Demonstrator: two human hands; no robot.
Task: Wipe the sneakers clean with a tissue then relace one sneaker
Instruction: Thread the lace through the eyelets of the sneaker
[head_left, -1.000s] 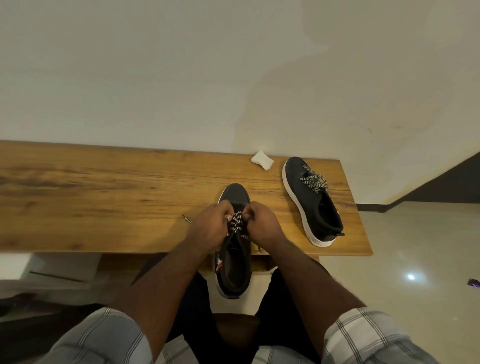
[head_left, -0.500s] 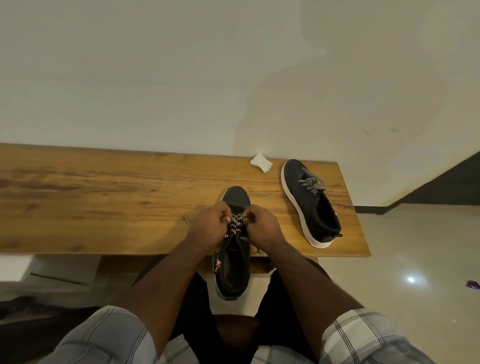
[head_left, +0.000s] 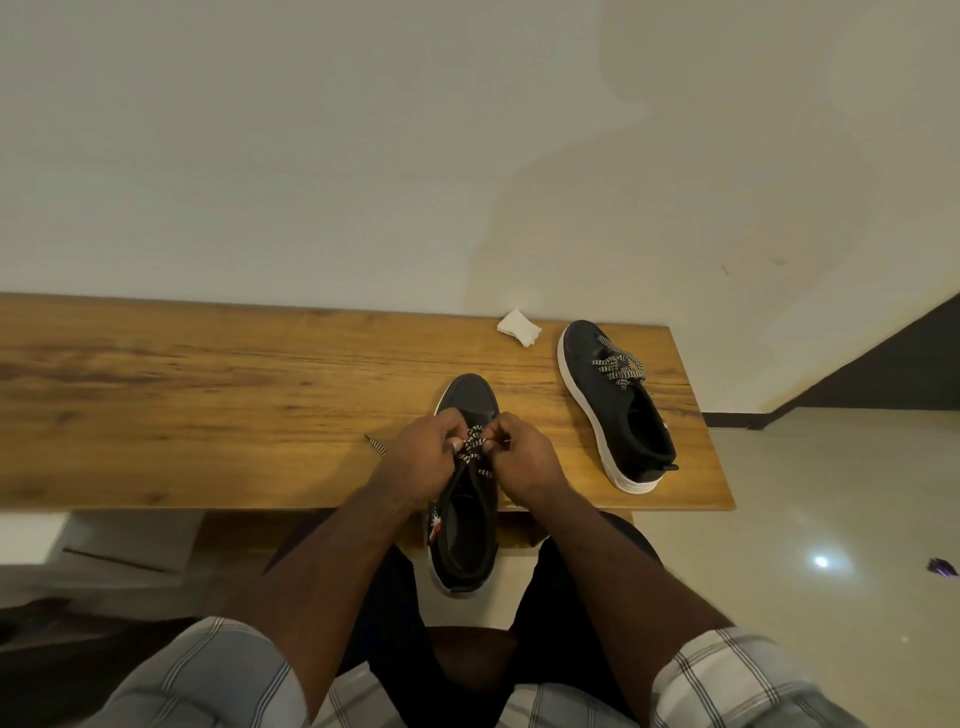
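Note:
A black sneaker (head_left: 470, 525) lies toe-away on the wooden table (head_left: 208, 405), its heel hanging over the front edge. My left hand (head_left: 423, 462) and my right hand (head_left: 522, 457) pinch its black-and-white checkered lace (head_left: 474, 448) over the tongue, close together. One lace tip (head_left: 375, 445) sticks out on the table left of my left hand. A second black sneaker (head_left: 615, 400) with a white sole and laced eyelets rests at the right. A crumpled white tissue (head_left: 518, 327) sits by the wall.
The table ends close to the right of the second sneaker, with glossy tiled floor (head_left: 831, 519) beyond. A white wall (head_left: 363, 156) runs behind the table. A small purple wrapper (head_left: 941, 566) lies on the floor at far right. My knees are under the table edge.
Both hands stay on the lace and have shifted slightly toward the toe, working the lace. The sneakers and tissue have not moved on the table.

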